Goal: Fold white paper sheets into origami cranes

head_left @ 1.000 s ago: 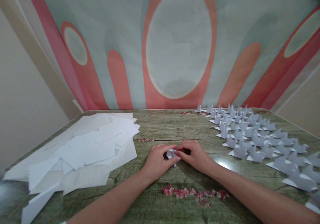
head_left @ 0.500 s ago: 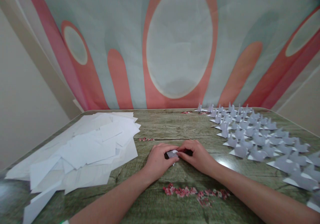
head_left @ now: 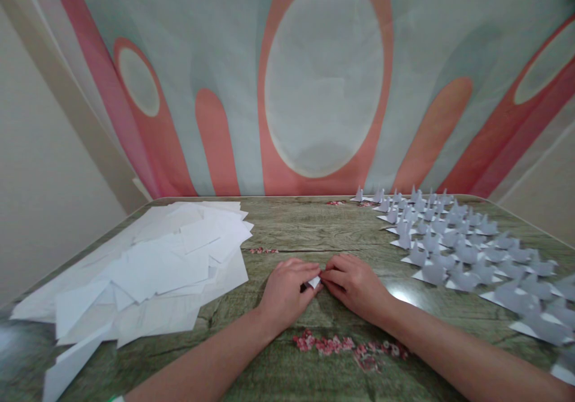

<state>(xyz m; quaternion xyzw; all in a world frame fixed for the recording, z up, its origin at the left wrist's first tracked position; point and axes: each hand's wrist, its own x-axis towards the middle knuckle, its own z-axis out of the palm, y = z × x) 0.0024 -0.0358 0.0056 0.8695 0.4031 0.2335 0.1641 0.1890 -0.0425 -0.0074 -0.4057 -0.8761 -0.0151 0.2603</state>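
Table (head_left: 305, 228): green-grey wood-grain top, rounded far corners, light edge trim. Pink blossom print (head_left: 323, 344) in front of the hands, smaller patches farther out. Glare spot (head_left: 403, 294) just beyond the right forearm.

Room: printed backdrop (head_left: 323, 78) directly behind the table, grey-green with coral shapes and pale ovals. Plain left wall (head_left: 54, 150) and right wall (head_left: 539, 180) flank it.

Left side of table: loose, overlapping heap of white paper sheets (head_left: 157, 264), corners every which way, one folded piece at the near end. Right side: rows of folded paper birds (head_left: 467, 249), packed close, nearest one cut off at the frame edge. Lane between heap and birds holds both hands; neither group touches them.

Small folded paper (head_left: 314, 282) is at table centre, mostly covered by fingers. Left hand (head_left: 287, 291) has it clamped between thumb and fingers. Right hand (head_left: 354, 279) has fingertips bunched at its right end; can't tell if they're pinching. Hands meet at the fingertips.
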